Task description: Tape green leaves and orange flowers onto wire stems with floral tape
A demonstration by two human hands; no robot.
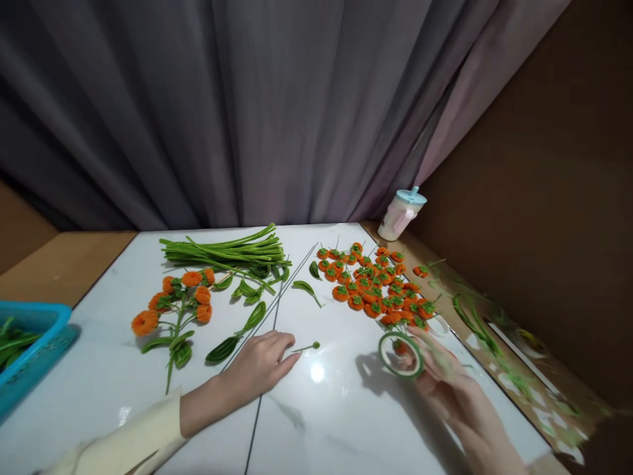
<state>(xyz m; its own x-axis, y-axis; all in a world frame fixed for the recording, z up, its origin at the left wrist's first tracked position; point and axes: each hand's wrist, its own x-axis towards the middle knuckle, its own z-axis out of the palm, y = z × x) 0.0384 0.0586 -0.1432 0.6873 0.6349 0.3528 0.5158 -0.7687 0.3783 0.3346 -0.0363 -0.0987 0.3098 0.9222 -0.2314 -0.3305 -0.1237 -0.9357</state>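
Observation:
My left hand (264, 361) lies low over the white table, its thumb and fingertips closed on a thin wire stem tipped with a small green bud (316, 345). My right hand (450, 382), slightly blurred, grips a roll of green tape (380, 356) by its right side; a bit of orange shows through the ring. Just beyond that roll spreads a cluster of small orange flowers (366, 284) with green backs. Left of my left hand lies an assembled flower spray (180, 316) with several orange blooms and green leaves. A double green leaf (253, 318) rests by my left wrist.
A bundle of green stems (227, 249) lies at the back, loose leaves (244, 290) before it. Long thin wires (297, 267) cross the middle. At left stands a blue basket (54, 316); at back right, a lidded cup (400, 214). Green and white scraps (519, 382) litter the right edge.

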